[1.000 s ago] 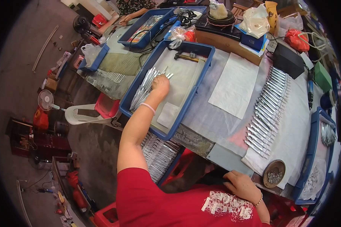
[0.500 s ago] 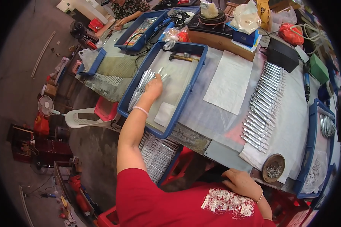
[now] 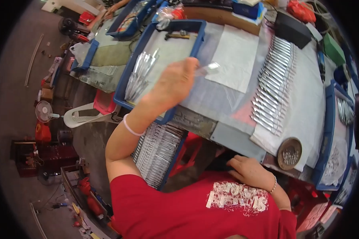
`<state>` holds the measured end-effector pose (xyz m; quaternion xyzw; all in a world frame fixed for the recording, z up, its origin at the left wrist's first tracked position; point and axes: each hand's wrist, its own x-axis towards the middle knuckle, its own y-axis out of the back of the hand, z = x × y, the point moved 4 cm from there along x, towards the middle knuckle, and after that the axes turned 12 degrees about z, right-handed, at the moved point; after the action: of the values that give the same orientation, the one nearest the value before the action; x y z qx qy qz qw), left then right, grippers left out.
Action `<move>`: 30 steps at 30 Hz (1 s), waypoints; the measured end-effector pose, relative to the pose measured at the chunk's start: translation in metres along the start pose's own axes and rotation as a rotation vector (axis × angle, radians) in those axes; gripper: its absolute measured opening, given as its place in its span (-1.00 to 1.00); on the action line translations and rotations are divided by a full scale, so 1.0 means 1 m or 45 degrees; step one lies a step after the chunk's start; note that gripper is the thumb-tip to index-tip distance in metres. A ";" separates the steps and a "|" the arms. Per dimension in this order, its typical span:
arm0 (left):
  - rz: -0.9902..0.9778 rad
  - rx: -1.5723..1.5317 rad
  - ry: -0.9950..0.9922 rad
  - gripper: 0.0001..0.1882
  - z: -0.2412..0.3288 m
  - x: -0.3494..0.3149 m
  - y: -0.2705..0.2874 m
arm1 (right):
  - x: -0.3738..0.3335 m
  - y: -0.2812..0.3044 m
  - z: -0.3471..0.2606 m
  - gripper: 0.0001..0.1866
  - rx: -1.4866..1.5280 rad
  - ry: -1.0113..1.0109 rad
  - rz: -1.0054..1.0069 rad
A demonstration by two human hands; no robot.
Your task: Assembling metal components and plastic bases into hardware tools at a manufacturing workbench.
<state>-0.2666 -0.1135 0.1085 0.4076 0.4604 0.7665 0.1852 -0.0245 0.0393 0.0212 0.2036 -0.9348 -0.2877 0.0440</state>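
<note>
My left hand (image 3: 175,83), with a pink band at its wrist, is raised over the near right rim of the blue tray (image 3: 199,38). Its fingers are closed on a slim shiny metal piece (image 3: 212,68), smeared by motion, whose bright end sticks out to the right. In the tray lies a loose pile of slim silver metal pieces (image 3: 140,73), with a hammer (image 3: 177,36) at the far end. My right hand (image 3: 249,172), a beaded bracelet on its wrist, rests against my red shirt at the table edge; its fingers are loosely stretched, nothing seen in them.
Similar silver pieces stand in a long row (image 3: 273,85) on white cloth at the right. Near them are a round dish of small metal parts (image 3: 282,159) and another blue tray (image 3: 318,175). Below my left arm, a bin holds packed silver pieces (image 3: 157,153).
My left hand has lifted off the pile in the tray and come nearer and to the right, carrying a metal piece. The whole view has shifted. My right hand stays at my shirt.
</note>
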 end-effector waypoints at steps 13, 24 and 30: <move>-0.268 0.249 -0.564 -0.83 0.035 -0.047 -0.122 | -0.042 0.015 0.007 -0.79 -0.037 -0.182 0.115; -0.168 -0.364 0.161 -0.77 0.010 -0.045 -0.061 | -0.036 0.012 0.011 -0.79 0.032 -0.047 0.117; -0.182 -0.433 0.047 -0.84 0.031 -0.033 -0.096 | -0.038 0.011 0.007 -0.76 0.004 -0.067 0.089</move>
<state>-0.2311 -0.0693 0.0185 0.3223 0.3553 0.8256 0.2970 0.0048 0.0665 0.0229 0.1632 -0.9426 -0.2897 0.0293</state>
